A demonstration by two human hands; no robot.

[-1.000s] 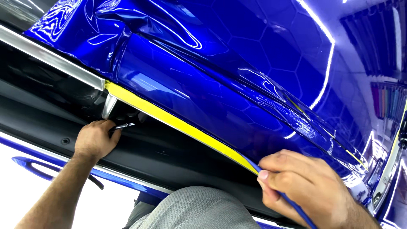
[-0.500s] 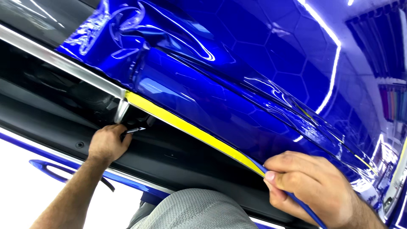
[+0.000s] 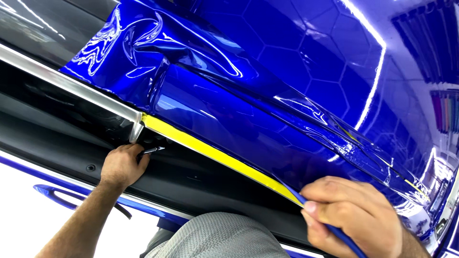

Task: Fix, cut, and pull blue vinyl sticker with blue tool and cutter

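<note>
Blue glossy film [image 3: 248,110] lies draped over the car panel, still wrinkled and loose near its upper left end, smoother toward the right. I see 1 yellow strip [image 3: 215,155] exposed along its lower edge, running from the chrome trim [image 3: 67,83] down to my right hand [image 3: 354,220]. That hand is pinched shut on the narrow blue offcut [image 3: 342,236] peeling off the edge. My left hand [image 3: 122,165] is closed around a small metal tool [image 3: 152,151] at the strip's upper end. I judge the edge trimmed along this stretch; the wrinkled section remains unsettled.
</note>
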